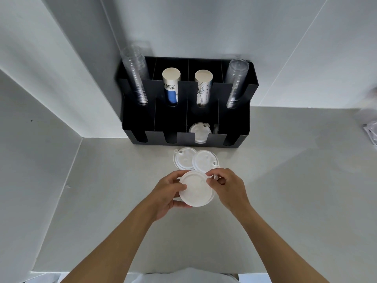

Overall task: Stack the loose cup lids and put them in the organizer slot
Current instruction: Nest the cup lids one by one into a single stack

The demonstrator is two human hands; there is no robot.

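A small stack of white cup lids is held above the counter between both hands. My left hand grips its left and lower rim, and my right hand pinches its upper right edge. Two more loose white lids lie just beyond on the counter, one at the left and one overlapping it at the right. The black organizer stands against the wall. One of its front slots holds white lids.
The organizer's back row holds two stacks of clear cups and two stacks of paper cups. A white wall panel closes the left side. Blurred clear items lie at the far right edge.
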